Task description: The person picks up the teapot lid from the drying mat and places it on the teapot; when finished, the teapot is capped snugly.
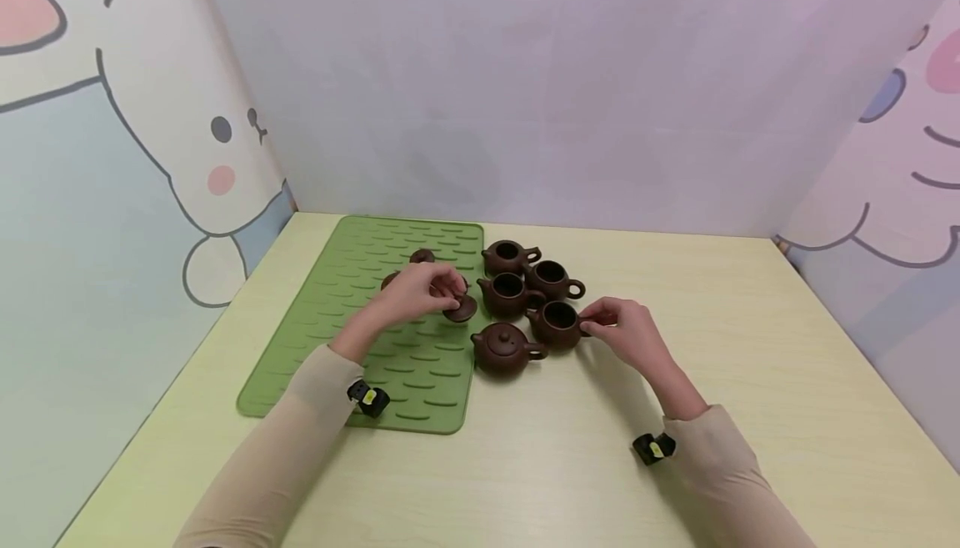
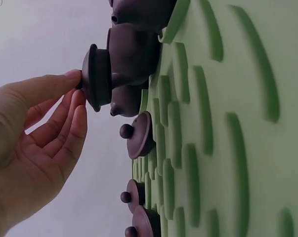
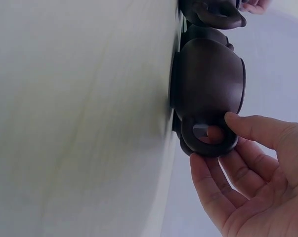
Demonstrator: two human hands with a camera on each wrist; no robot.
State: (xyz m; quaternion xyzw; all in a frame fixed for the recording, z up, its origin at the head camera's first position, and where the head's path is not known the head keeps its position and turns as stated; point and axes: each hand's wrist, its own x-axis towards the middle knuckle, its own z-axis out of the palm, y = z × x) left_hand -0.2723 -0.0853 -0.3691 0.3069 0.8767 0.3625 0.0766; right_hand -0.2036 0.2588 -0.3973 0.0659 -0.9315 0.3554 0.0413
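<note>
The left hand [image 1: 420, 291] [image 2: 45, 123] pinches a dark brown lid [image 1: 461, 309] [image 2: 100, 78] by its knob, held above the right part of the green mat [image 1: 427, 381]. With thumb and fingers, the right hand [image 1: 626, 335] [image 3: 262, 173] grips the handle of an open teapot [image 1: 556, 333] [image 3: 210, 79], which stands on the table. Just in front and to the left is a teapot with its lid on [image 1: 501, 351]. Other lids [image 2: 140, 136] lie on the mat, partly hidden by the left hand in the head view.
Behind the gripped teapot stand three more open teapots [image 1: 507, 296], [image 1: 551, 281], [image 1: 507, 258], close together along the mat's right edge. The pale wooden table [image 1: 750, 348] extends to the right, and a pale wall [image 1: 525, 98] rises behind it.
</note>
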